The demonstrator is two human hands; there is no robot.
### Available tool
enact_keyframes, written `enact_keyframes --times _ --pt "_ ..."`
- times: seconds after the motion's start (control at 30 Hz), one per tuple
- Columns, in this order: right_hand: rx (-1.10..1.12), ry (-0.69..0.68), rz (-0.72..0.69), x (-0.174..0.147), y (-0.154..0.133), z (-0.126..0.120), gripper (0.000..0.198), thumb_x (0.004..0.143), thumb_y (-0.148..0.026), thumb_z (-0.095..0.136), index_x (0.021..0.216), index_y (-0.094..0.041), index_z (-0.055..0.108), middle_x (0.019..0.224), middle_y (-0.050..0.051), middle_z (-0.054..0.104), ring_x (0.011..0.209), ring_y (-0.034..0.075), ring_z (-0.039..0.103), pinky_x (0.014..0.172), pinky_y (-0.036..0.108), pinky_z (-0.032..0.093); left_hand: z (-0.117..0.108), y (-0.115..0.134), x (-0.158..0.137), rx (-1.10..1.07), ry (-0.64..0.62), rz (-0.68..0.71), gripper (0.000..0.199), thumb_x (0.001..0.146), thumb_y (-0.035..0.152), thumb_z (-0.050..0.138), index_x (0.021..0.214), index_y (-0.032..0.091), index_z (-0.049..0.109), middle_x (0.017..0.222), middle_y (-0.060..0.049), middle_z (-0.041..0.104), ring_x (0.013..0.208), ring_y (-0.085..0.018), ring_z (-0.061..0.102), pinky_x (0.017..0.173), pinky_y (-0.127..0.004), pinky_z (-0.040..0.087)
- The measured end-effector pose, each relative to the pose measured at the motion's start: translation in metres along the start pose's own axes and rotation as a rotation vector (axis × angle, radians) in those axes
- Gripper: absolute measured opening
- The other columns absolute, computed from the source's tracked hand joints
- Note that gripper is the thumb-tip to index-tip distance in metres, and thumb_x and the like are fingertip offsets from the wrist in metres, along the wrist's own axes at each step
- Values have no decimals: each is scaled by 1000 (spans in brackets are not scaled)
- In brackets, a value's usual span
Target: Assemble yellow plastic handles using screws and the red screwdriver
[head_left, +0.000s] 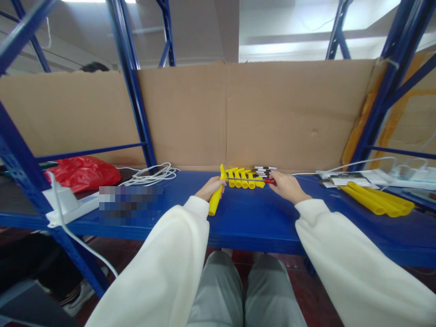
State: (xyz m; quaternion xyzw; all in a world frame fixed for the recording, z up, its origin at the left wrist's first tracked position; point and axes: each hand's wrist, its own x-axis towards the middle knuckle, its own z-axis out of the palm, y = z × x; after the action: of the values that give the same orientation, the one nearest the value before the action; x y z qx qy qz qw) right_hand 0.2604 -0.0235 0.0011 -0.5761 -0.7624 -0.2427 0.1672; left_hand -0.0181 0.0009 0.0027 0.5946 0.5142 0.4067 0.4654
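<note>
My left hand (pixel 211 187) is wrapped round a yellow handle-like tube (pixel 215 202), which tilts with its wide end toward me. In my right hand (pixel 286 185) is a screwdriver (pixel 270 181) with a red handle. Its thin metal shaft points left and reaches toward the upper part of the yellow tube; I cannot tell whether the tip touches it. Behind the shaft, several similar yellow pieces (pixel 245 183) lie side by side on the blue shelf (pixel 252 213). Small black-and-white items (pixel 265 169) lie beyond them, close to my right fingers.
Several yellow tubes (pixel 378 200) and flat packets (pixel 350 179) lie at the right. To the left are a red plastic bag (pixel 83 172), a coiled white cable (pixel 153 174) and a power strip (pixel 76 208). Cardboard (pixel 265 113) stands along the back between blue posts (pixel 132 86).
</note>
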Motion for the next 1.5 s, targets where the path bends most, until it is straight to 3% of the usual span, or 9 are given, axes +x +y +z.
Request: enact_keyframes --times 0.27,0.53,0.8,1.1,1.33,1.5 --pt "39 -73 54 -2 -5 0 20 93 -26 53 109 -18 61 99 14 74 93 27 70 75 31 47 -2 -2 2 18 -6 3 9 78 11 56 82 18 53 46 6 49 35 -12 46 41 -22 38" --pt "19 -33 -65 -1 -2 -1 17 90 -24 55 96 -16 68 107 18 69 99 28 66 84 35 48 -1 -1 0 36 1 -6 11 78 9 55 78 19 51 45 6 49 33 -11 44 38 -21 35" --pt "13 -185 122 -2 -9 -5 19 91 -29 57 107 -21 64 94 12 75 89 27 70 70 31 47 1 1 -2 64 -10 -17 11 79 8 52 79 19 52 45 6 48 34 -12 44 39 -22 36" --pt "59 -154 48 -1 -7 -3 16 89 -24 57 92 -18 71 107 14 72 94 24 69 72 29 49 1 2 -4 75 6 -15 13 79 6 51 76 19 51 44 5 48 34 -12 43 40 -22 35" --pt "32 -196 182 -1 -13 -9 22 90 -31 59 106 -18 67 95 14 76 90 29 72 72 33 49 0 3 -4 80 14 -17 12 77 6 51 76 19 52 44 5 48 35 -13 45 41 -22 36" --pt "43 -226 176 -2 -15 -11 27 91 -34 55 107 -18 70 102 14 76 95 29 72 78 34 50 0 3 -4 101 31 -8 12 76 7 51 72 19 51 44 5 48 35 -12 44 40 -22 36"
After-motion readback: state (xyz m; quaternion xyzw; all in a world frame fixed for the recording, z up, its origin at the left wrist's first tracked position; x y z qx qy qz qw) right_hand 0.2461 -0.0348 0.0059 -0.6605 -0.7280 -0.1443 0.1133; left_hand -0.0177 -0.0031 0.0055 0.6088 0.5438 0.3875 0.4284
